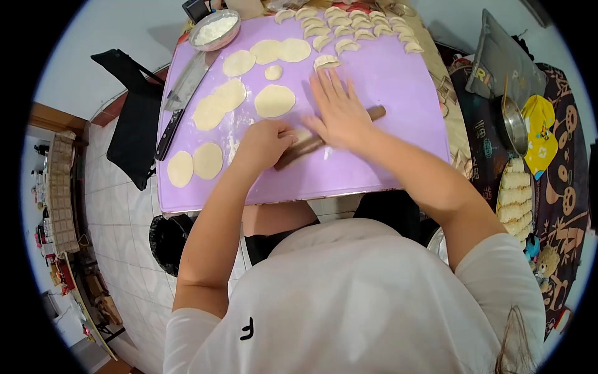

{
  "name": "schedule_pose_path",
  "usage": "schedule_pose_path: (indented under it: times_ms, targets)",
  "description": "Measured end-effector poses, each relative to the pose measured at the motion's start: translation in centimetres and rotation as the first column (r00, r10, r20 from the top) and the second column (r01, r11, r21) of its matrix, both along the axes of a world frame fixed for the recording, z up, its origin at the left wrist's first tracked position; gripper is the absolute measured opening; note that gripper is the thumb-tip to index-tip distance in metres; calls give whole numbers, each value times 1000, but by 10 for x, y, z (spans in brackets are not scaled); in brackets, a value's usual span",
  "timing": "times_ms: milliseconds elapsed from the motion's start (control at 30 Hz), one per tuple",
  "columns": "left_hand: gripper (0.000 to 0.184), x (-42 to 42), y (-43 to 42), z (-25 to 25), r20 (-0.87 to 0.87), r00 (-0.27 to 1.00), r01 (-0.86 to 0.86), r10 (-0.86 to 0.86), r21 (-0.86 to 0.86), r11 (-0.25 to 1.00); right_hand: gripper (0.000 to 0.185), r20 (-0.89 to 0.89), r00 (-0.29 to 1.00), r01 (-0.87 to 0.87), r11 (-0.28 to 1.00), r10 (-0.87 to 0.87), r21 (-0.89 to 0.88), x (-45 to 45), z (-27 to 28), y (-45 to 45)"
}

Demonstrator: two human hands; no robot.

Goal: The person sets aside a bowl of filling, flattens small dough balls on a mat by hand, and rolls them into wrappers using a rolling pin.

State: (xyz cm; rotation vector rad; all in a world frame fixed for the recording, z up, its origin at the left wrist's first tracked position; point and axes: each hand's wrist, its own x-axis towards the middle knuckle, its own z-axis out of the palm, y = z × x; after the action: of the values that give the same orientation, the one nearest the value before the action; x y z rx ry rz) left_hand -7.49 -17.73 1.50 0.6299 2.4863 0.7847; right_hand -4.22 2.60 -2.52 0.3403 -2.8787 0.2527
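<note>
A brown rolling pin (377,113) lies diagonally on the purple mat (398,149), across a small piece of dough (303,136). My left hand (265,145) is closed, its curled fingers at the left edge of that dough. My right hand (338,109) rests palm down over the pin, fingers stretched out and spread. Just beyond its fingertips sits a folded dumpling (326,61). Flat round wrappers, such as one (275,101) ahead of my left hand, lie on the mat's left half. A small thick dough disc (273,72) is above that wrapper.
A cleaver (187,87) with a black handle lies along the mat's left edge. Behind it stands a bowl of flour (215,30). Several folded dumplings (342,30) fill the far right. A black chair (128,118) is left of the table; a metal pan (514,128) is at the right.
</note>
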Motion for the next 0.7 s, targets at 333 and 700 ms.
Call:
schedule_pose_path:
  times_ms: [333,700]
  targets:
    - [28,-52,99,-18,392,915,-112,-91,465,878,56,-101,972,-236,910,214,-342,112,6,22]
    - [22,-128,38,-14,-428,854,-281,295,96,955,44,-72,972,-235,907,224,-350,109,9,20]
